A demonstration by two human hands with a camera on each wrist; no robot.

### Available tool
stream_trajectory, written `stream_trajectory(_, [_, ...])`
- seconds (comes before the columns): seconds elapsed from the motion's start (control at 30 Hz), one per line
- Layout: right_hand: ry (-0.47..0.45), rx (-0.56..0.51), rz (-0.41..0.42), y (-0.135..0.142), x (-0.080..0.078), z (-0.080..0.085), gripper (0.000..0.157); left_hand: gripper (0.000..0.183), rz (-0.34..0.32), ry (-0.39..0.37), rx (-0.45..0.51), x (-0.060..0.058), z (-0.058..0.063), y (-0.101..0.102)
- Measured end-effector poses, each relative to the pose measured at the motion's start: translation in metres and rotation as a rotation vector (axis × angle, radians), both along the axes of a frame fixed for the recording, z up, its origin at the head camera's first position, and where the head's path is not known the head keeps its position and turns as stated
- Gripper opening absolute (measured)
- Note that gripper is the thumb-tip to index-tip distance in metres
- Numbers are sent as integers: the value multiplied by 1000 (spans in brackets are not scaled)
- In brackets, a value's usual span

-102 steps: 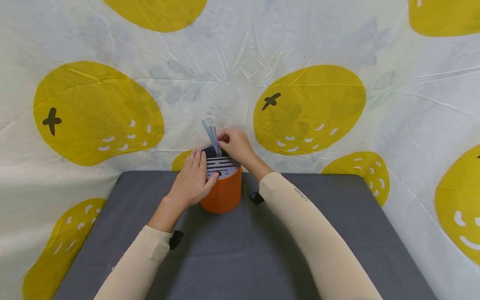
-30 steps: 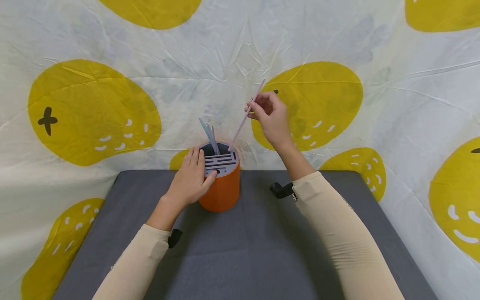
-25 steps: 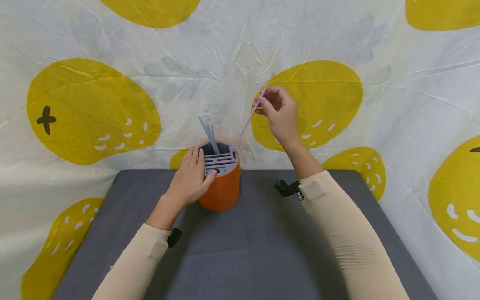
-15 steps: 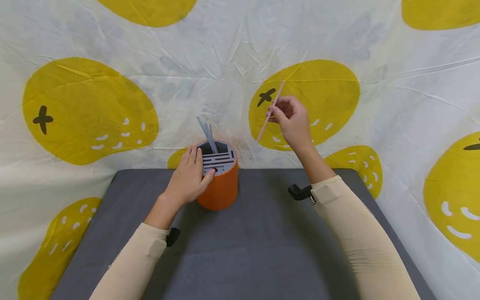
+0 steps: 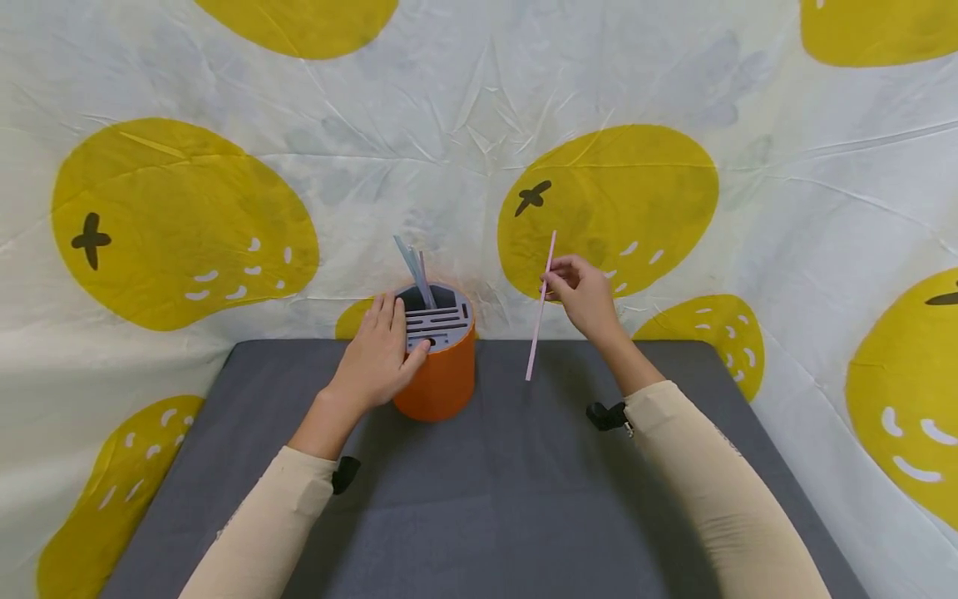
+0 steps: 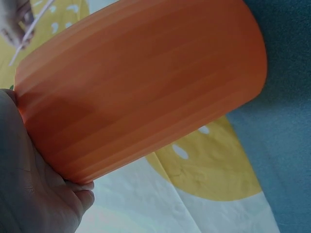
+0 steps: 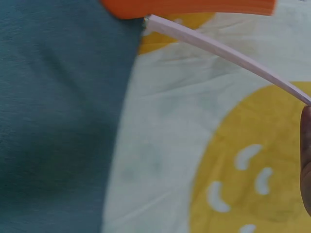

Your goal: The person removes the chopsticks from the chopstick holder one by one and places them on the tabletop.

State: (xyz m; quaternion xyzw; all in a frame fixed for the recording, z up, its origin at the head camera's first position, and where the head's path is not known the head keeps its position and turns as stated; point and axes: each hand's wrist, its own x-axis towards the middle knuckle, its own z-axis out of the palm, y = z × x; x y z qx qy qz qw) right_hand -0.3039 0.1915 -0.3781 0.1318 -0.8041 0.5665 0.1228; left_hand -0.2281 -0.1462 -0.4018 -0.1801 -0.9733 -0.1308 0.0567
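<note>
Between its thumb and fingertips my right hand pinches a thin pink straw, also seen in the right wrist view as a pale straw. The straw hangs steeply down, its lower end apart from the holder. To its left stands an orange cylindrical utensil holder with a grey slotted top. My left hand rests on the holder's left rim, fingers straight and thumb at the front edge. A few blue and purple straws stand in the rear opening. The left wrist view shows the orange side wall close up.
The holder stands near the back edge of a dark grey table. Behind and around hangs a pale cloth with large yellow fruit prints.
My right hand has drawn the pink straw out of the holder, carried it right, then lowered it beside the holder. My left hand has stayed on the holder's rim.
</note>
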Motion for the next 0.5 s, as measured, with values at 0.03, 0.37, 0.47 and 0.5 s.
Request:
stream_trajectory(0.03, [-23, 16, 1, 0, 0, -7, 33, 85, 1, 0, 1, 0, 0, 0])
stream_trajectory(0.37, [-177, 125, 40, -6, 0, -63, 25, 84, 1, 5, 12, 1, 1, 1])
stream_trajectory(0.47, [-205, 132, 53, -9, -1, -76, 21, 84, 3, 0, 12, 1, 1, 1])
stream_trajectory(0.5, [-217, 132, 55, -10, -1, -80, 19, 84, 4, -1, 12, 1, 1, 1])
